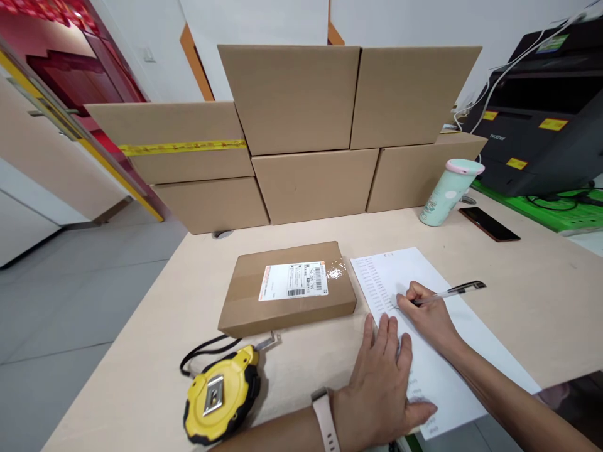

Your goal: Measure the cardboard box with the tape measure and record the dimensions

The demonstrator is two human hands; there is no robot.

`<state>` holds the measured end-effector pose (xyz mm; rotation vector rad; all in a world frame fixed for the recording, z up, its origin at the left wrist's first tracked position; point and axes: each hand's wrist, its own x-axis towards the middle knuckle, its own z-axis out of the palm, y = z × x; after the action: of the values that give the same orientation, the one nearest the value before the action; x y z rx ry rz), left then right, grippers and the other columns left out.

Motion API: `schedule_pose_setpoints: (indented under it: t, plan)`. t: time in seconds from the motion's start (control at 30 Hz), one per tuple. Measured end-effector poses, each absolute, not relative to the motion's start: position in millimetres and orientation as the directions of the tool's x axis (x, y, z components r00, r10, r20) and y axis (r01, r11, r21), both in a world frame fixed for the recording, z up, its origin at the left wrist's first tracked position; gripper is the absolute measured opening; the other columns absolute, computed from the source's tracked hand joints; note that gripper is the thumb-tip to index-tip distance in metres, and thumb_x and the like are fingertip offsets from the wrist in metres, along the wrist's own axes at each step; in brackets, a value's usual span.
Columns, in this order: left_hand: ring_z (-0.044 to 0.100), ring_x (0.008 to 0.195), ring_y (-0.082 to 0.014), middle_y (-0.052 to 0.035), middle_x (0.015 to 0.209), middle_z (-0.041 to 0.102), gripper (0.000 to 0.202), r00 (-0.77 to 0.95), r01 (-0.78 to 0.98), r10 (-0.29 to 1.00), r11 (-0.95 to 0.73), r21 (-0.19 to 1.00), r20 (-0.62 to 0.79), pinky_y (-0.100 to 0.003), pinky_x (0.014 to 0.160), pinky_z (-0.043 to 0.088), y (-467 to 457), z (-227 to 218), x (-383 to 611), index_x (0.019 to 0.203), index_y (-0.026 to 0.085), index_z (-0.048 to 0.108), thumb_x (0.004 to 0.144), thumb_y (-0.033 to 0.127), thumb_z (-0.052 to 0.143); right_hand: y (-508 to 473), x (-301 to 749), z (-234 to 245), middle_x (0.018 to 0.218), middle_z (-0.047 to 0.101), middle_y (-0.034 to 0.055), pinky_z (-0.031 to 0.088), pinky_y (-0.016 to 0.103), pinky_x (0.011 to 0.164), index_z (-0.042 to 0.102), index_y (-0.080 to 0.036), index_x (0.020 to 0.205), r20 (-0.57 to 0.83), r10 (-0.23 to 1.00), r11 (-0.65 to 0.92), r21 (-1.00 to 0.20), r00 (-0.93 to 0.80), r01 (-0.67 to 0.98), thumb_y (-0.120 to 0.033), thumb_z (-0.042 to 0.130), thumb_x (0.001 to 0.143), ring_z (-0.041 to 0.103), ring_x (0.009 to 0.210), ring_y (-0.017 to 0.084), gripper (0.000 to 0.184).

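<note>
White paper (475,342) lies on the bench (541,295), just beside a flat brown parcel (287,290). My right hand (431,314) pinches a pen (453,292) in its fingers, tip on the list, writing. My left hand (384,383) lies flat, fingers spread, pressing the paper. I think writing here needs the paper held steady.

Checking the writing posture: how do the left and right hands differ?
The right hand is closed around a pen, its tip on the sheet; the left hand lies open and flat, holding nothing. The left hand's wrist wears a pink band; the right hand's wrist is bare. Both rest on the sheet.
</note>
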<state>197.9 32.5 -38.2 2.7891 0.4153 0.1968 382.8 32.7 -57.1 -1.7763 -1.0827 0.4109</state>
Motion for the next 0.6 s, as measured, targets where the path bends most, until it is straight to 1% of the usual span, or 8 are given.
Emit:
schedule_pose_setpoints:
  t: [0.13,0.23,0.3,0.4,0.43,0.5,0.57,0.6]
  plan:
    - [0.013,0.145,-0.0406,-0.0298,0.153,0.023,0.084,0.948,0.262,0.304,-0.912,0.316,0.093,-0.059,0.118,0.01,32.4,-39.4,199.0,0.143,-0.001,0.031,0.092,0.066,0.03,32.3,386.3,-56.1,0.051,0.035,-0.0069,0.031,0.025,0.048,0.034,-0.024,0.056,0.231,0.771,-0.131,-0.854,0.593,0.503,-0.034,0.06,0.075,0.035,0.049,0.011,0.034]
    - [0.015,0.145,-0.0407,-0.03,0.152,0.027,0.084,0.947,0.264,0.305,-0.916,0.303,0.098,-0.059,0.118,0.011,33.2,-39.8,198.4,0.142,-0.001,0.032,0.091,0.066,0.03,30.6,391.6,-54.6,0.059,0.051,-0.0037,0.039,0.027,0.053,0.049,-0.023,0.065,0.268,0.76,-0.164,-0.803,0.592,0.574,-0.04,0.061,0.08,0.048,0.056,0.014,0.026]
    - [0.017,0.144,-0.0401,-0.0298,0.151,0.029,0.085,0.944,0.267,0.309,-0.922,0.279,0.118,-0.057,0.118,0.01,33.0,-39.8,197.2,0.142,-0.001,0.033,0.091,0.067,0.03,28.8,396.0,-55.9,0.075,0.063,0.0002,0.045,0.029,0.062,0.059,-0.024,0.08,0.311,0.807,-0.134,-0.732,0.502,0.668,-0.042,0.06,0.083,0.057,0.067,0.018,0.018]
    - [0.023,0.143,-0.0373,-0.0269,0.151,0.032,0.085,0.931,0.284,0.321,-0.936,0.208,0.174,-0.053,0.118,0.011,28.1,-37.3,195.2,0.142,0.001,0.033,0.09,0.068,0.031,26.5,404.2,-62.6,0.094,0.066,0.0053,0.048,0.035,0.075,0.065,-0.024,0.096,0.441,0.851,0.033,-0.589,0.286,0.808,-0.036,0.051,0.088,0.062,0.084,0.023,0.02]
    - [0.025,0.143,-0.036,-0.0252,0.151,0.034,0.084,0.924,0.297,0.328,-0.939,0.171,0.196,-0.052,0.118,0.011,25.0,-35.6,194.7,0.141,0.002,0.034,0.09,0.069,0.032,26.3,407.1,-65.7,0.097,0.066,0.0068,0.049,0.036,0.076,0.065,-0.023,0.101,0.471,0.854,0.084,-0.544,0.22,0.835,-0.033,0.048,0.088,0.063,0.088,0.024,0.023]
    - [0.029,0.141,-0.0336,-0.0212,0.149,0.039,0.078,0.912,0.325,0.335,-0.942,0.083,0.237,-0.05,0.119,0.011,17.5,-30.6,192.6,0.138,0.005,0.039,0.091,0.067,0.031,27.0,412.5,-71.5,0.093,0.066,0.0081,0.049,0.039,0.074,0.066,-0.024,0.102,0.538,0.83,0.113,-0.42,0.146,0.901,-0.027,0.043,0.088,0.062,0.087,0.027,0.027]
    - [0.031,0.14,-0.031,-0.0164,0.146,0.046,0.066,0.905,0.347,0.339,-0.938,0.017,0.258,-0.049,0.119,0.011,10.5,-23.8,184.7,0.13,0.01,0.048,0.093,0.062,0.031,28.6,415.4,-75.1,0.088,0.066,0.0093,0.049,0.041,0.068,0.067,-0.025,0.103,0.567,0.822,0.15,-0.31,0.056,0.939,-0.024,0.045,0.087,0.061,0.081,0.028,0.027]
    - [0.031,0.139,-0.0296,-0.0138,0.143,0.049,0.059,0.897,0.361,0.351,-0.932,0.011,0.268,-0.048,0.119,0.012,7.9,-19.8,176.5,0.124,0.014,0.052,0.094,0.06,0.031,29.2,415.4,-75.4,0.086,0.066,0.0094,0.049,0.041,0.066,0.066,-0.026,0.104,0.573,0.819,0.159,-0.267,0.024,0.951,-0.023,0.046,0.086,0.061,0.079,0.029,0.028]
